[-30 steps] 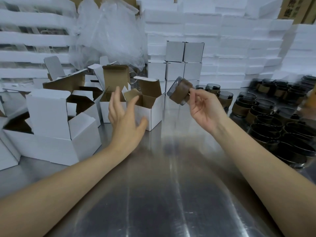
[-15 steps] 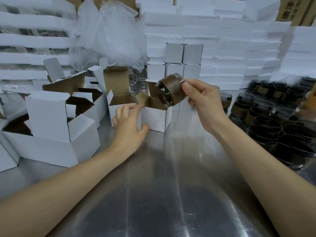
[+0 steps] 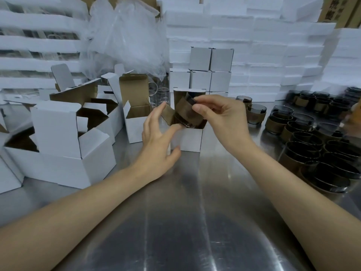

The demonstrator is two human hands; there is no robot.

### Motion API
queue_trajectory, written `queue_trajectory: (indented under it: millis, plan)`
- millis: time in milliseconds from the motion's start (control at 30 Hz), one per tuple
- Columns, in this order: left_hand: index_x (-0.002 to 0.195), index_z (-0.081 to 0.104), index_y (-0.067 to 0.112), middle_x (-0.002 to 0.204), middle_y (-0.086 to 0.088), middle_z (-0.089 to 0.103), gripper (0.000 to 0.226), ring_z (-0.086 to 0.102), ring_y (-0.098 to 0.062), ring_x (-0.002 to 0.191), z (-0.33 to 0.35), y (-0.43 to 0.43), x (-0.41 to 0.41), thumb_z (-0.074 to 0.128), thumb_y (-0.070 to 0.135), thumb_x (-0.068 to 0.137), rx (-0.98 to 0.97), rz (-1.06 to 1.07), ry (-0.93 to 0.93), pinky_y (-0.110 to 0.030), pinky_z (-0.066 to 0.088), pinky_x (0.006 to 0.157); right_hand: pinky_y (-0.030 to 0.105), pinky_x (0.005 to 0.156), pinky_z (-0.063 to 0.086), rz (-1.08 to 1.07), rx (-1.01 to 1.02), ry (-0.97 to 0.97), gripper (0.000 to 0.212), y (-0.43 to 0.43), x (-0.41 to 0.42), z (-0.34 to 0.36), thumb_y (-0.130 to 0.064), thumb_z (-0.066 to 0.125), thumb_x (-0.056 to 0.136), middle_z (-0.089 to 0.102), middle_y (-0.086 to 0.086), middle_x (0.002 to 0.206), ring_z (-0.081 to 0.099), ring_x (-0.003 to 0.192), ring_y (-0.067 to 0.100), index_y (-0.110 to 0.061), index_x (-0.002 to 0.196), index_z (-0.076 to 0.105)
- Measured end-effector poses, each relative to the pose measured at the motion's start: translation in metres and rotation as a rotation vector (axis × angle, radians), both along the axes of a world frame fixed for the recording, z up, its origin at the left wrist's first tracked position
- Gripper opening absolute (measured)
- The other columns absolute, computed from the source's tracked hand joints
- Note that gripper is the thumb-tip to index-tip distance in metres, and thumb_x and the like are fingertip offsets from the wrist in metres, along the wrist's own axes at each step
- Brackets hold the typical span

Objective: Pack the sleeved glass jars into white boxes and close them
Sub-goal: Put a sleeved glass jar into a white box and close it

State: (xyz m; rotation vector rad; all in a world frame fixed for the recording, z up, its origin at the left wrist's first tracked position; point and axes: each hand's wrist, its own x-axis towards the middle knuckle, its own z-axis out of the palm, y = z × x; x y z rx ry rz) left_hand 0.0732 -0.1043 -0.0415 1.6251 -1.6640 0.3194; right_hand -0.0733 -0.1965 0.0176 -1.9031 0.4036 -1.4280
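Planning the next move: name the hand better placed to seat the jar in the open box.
Right. The right hand holds the sleeved jar at the mouth of the open box; the left hand only braces the box.

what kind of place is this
Probably a packing bench in a small factory or warehouse: rows of sleeved glass jars on a steel table, a cluster of open white boxes at the left, and stacked white foam slabs behind.
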Motion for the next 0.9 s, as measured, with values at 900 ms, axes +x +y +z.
queue_trajectory:
  millis: [900]
  plan:
    - [0.151, 0.015, 0.027, 0.153, 0.016, 0.012, 0.074, 0.011, 0.009, 0.137, -0.003, 0.0, 0.005, 0.059, 0.027, 0.092, 0.106, -0.17, 0.12, -0.001, 0.01, 0.106, 0.014, 0.091, 0.04, -0.029, -0.017, 0.506, 0.048, -0.03, -0.005, -0.017, 0.004, 0.041, 0.088, 0.051, -0.006, 0.14, 0.049, 0.104, -0.002, -0.018, 0.124, 0.063]
